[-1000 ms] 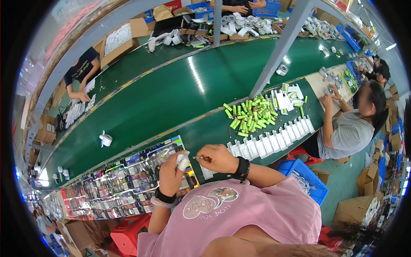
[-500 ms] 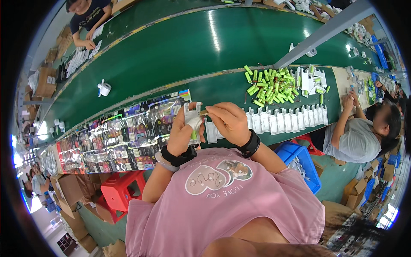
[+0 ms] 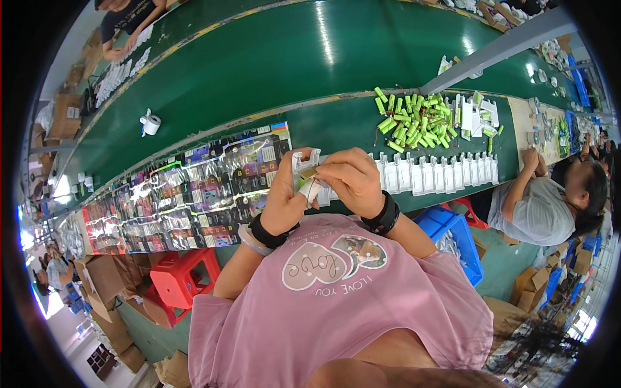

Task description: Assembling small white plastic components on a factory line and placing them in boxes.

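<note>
White plastic, a small holder-shaped part (image 3: pixel 305 169), sits at the centre of the frame, pinched between both hands just above the person's pink shirt. The left hand (image 3: pixel 283 200) wraps its fingers around the part from the left and below, with the part's notched upper end sticking out above the fingertips. The right hand (image 3: pixel 352 181) closes in from the right, its fingers curled tight against the part's side, where a sliver of yellow-green shows between the two grips; whether that is a battery I cannot tell. Both hands are closed on the part, touching each other around it.

Right of the hands, along the near edge of the green workbench (image 3: pixel 246 71), stands a row of similar white plastic parts (image 3: pixel 440 173). Beyond it, in the upper right, lies a heap of green cylindrical batteries (image 3: pixel 414 123). Left of the hands, rows of printed blister cards (image 3: pixel 194 194) cover the bench. A small white tape roll (image 3: pixel 151 123) lies on the upper left belt. Another person's arm (image 3: pixel 521 187) rests at the right.
</note>
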Motion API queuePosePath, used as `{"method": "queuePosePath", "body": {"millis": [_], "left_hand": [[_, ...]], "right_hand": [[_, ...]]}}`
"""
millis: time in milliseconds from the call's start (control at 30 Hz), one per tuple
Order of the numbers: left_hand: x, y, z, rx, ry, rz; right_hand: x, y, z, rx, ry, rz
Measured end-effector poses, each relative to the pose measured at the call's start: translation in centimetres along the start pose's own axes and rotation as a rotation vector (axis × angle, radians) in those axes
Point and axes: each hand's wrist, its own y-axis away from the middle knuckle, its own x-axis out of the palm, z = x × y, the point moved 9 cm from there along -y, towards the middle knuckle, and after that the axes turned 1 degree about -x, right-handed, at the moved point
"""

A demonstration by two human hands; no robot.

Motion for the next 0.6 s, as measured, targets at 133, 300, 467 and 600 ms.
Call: {"method": "queuePosePath", "body": {"millis": [133,300,467,600], "left_hand": [[0.07,-0.1,-0.05,0.01,0.039,0.003],[-0.05,0.0,-0.04,0.013,-0.04,0.024],[0.07,-0.05,-0.37,0.014,-0.051,0.022],[-0.06,0.02,0.08,-0.014,-0.057,0.016]], "right_hand": [[0.0,-0.02,0.02,-0.013,-0.007,0.005],[0.16,0.18,-0.07,-0.002,-0.029,0.014],[0.19,0.36,-0.17,0.0,-0.052,0.019],[0.31,0.36,-0.19,0.008,-0.043,0.036]]}}
